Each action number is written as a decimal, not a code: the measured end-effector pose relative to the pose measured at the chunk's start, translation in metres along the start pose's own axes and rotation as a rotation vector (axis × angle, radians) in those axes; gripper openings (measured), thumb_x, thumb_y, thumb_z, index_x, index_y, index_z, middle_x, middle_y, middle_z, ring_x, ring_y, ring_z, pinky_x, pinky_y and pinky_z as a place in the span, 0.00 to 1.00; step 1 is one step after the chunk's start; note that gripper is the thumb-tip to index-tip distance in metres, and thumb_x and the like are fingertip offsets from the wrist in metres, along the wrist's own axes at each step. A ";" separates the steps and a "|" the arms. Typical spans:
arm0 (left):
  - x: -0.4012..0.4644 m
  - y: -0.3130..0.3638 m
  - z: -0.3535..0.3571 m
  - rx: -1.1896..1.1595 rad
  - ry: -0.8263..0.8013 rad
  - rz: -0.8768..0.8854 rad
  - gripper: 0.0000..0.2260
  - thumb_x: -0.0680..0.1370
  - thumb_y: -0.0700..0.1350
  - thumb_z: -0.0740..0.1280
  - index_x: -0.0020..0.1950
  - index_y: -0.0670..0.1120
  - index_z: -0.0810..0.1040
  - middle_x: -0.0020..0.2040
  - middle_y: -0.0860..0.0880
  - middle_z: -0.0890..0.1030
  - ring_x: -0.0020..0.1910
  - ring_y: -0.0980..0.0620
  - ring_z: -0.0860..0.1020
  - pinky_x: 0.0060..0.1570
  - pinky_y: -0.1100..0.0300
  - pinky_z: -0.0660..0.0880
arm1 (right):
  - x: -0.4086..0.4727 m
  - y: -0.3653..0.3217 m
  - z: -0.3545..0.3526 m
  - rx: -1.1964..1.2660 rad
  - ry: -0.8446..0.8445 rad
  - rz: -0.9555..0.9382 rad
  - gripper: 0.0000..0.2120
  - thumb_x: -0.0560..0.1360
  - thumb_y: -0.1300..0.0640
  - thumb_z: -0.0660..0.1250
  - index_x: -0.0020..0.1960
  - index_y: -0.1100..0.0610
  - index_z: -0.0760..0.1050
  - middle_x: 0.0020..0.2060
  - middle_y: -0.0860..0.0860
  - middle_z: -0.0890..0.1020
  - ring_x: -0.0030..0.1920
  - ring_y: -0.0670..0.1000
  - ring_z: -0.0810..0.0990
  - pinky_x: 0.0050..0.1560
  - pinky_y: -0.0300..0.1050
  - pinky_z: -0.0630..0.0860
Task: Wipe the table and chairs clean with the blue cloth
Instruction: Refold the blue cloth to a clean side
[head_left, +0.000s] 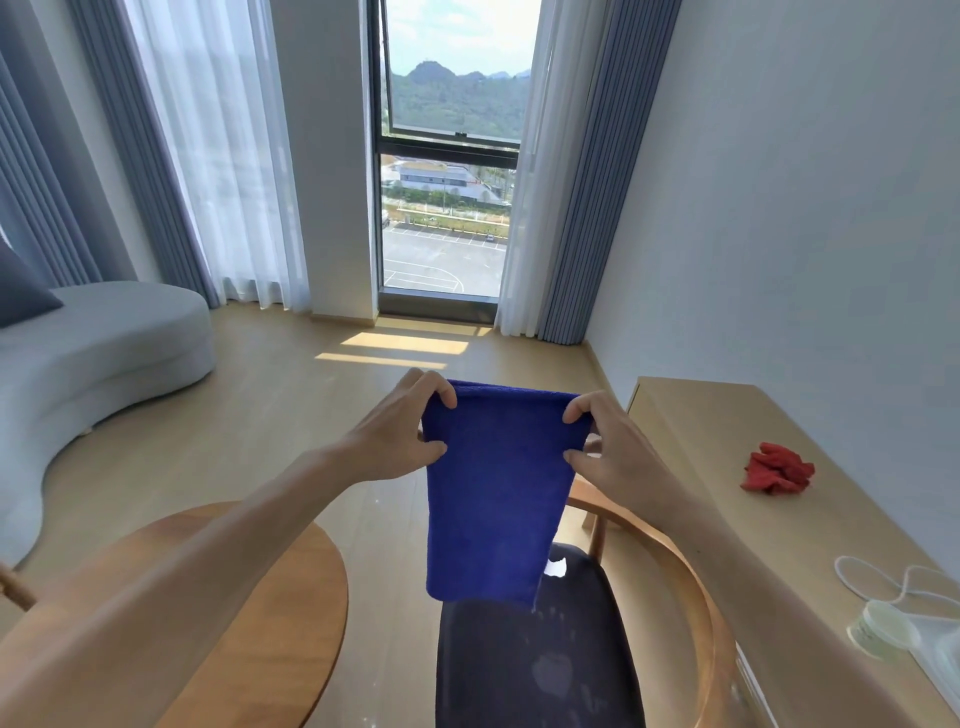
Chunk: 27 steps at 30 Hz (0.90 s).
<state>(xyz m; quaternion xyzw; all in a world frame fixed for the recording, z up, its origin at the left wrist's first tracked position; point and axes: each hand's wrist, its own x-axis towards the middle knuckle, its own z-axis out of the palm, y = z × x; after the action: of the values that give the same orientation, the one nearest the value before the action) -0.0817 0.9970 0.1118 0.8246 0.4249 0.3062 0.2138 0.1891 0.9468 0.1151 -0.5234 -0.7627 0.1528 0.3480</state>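
Head view: you are looking down over both forearms toward a tall window (451, 156) and a wooden floor.
Blue cloth (493, 493): it hangs in the air in front of you, folded over at its top edge and dropping straight down, above the chair and between the round table and the counter.
Left hand (400, 436): your fingers and thumb pinch the cloth's upper left corner.
Right hand (613, 447): your fingers and thumb pinch the cloth's upper right corner, level with the other hand.
Chair (524, 665): it sits right below the cloth, with a dark seat showing pale smudges and a curved wooden back rail on the right.
Round table (260, 597): this wooden top lies to the left of the chair, under your left forearm.
Counter (727, 441): the light wood surface runs along the right wall.
Red cloth (777, 467): it lies crumpled on the counter, well apart from the blue one.
Small jar (880, 631): it stands near the counter's close end, beside a white cord (878, 577).
Sofa (98, 353): the pale grey seat curves along the left side.
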 end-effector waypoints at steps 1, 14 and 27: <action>0.001 0.000 0.000 0.008 0.008 0.000 0.20 0.71 0.33 0.69 0.52 0.53 0.67 0.56 0.52 0.68 0.49 0.51 0.73 0.41 0.61 0.79 | 0.001 -0.002 0.000 0.011 0.019 -0.005 0.23 0.72 0.73 0.66 0.50 0.45 0.67 0.52 0.48 0.73 0.52 0.44 0.73 0.47 0.36 0.77; 0.008 0.006 -0.009 -0.080 0.122 -0.028 0.12 0.78 0.33 0.63 0.42 0.49 0.79 0.40 0.58 0.78 0.38 0.62 0.74 0.39 0.73 0.68 | 0.006 -0.006 -0.011 0.044 0.117 0.002 0.12 0.76 0.72 0.63 0.43 0.55 0.72 0.38 0.45 0.76 0.40 0.39 0.75 0.41 0.29 0.71; 0.002 0.005 -0.006 -0.039 -0.009 -0.020 0.22 0.72 0.33 0.68 0.59 0.55 0.71 0.54 0.57 0.72 0.46 0.56 0.74 0.44 0.70 0.74 | 0.007 -0.010 -0.005 0.002 0.041 0.086 0.22 0.71 0.70 0.69 0.60 0.54 0.70 0.52 0.47 0.75 0.47 0.47 0.75 0.46 0.29 0.73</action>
<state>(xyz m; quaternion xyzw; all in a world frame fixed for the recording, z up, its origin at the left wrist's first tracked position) -0.0821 0.9967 0.1192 0.8174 0.4260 0.3086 0.2349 0.1839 0.9486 0.1272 -0.5584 -0.7321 0.1574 0.3571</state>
